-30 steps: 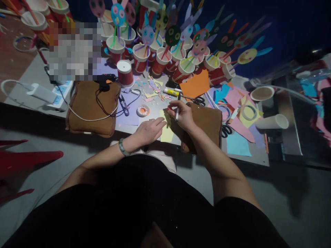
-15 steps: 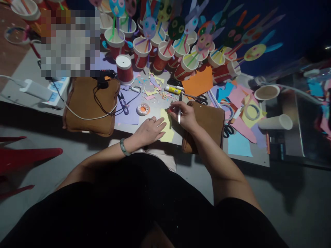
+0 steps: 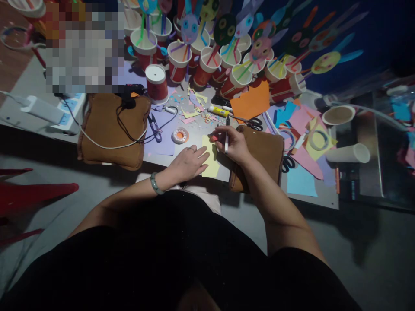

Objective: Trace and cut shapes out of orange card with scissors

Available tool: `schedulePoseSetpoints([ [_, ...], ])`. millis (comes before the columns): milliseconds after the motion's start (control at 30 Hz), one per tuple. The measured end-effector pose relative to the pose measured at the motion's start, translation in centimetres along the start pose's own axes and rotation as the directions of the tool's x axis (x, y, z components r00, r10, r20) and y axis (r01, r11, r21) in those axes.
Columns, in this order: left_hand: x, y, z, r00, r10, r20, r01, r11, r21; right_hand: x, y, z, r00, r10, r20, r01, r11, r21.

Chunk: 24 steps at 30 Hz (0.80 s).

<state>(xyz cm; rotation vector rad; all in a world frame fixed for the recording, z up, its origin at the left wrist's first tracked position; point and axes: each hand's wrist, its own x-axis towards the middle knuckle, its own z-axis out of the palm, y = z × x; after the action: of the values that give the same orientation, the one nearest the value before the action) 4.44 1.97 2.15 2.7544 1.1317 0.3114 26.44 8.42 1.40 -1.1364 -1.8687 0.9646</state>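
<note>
My left hand (image 3: pixel 189 164) lies flat with fingers stretched over the left edge of a piece of yellow paper (image 3: pixel 211 163). A ring and a green bangle show on that arm. Over the paper's upper right, my right hand (image 3: pixel 234 144) is closed around a black-and-white pen (image 3: pixel 227 140), which stands nearly upright between the fingers. A small reddish spot shows at its fingertips; I cannot tell what it is. Just beyond my left hand sits a white tape ring (image 3: pixel 180 135). The right wrist passes over a brown cushion (image 3: pixel 264 157).
Red paper cups (image 3: pixel 207 67) with paper animal heads on straws crowd the back. Scissors (image 3: pixel 256 124), a glue stick (image 3: pixel 218 111), orange paper (image 3: pixel 251 101) and scraps lie in front. Left are thread snips (image 3: pixel 154 128), a corded brown cushion (image 3: pixel 112 134) and a power strip (image 3: pixel 69 113).
The camera view has shifted slightly. My left hand stays flat on the yellow paper, and my right hand keeps its hold on the pen, with the reddish spot now showing at its fingertips.
</note>
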Motion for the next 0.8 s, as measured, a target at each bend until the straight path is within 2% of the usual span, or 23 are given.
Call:
schedulePoseSetpoints([
  [167,0.0,-0.05,-0.05,1.0,-0.004,0.007,0.004,1.0,-0.017,-0.02,0.18,-0.07,0.999,-0.002,-0.046,0.001,0.999,-0.033],
  [433,0.02,-0.01,-0.1,1.0,-0.003,0.003,0.003,1.0,-0.019,0.08,0.34,0.11,0.999,0.022,-0.049,-0.022,1.0,0.005],
  [800,0.03,0.08,-0.31,1.0,-0.01,0.015,0.01,1.0,-0.013,0.15,0.31,0.34,0.997,-0.019,-0.079,0.013,0.997,-0.081],
])
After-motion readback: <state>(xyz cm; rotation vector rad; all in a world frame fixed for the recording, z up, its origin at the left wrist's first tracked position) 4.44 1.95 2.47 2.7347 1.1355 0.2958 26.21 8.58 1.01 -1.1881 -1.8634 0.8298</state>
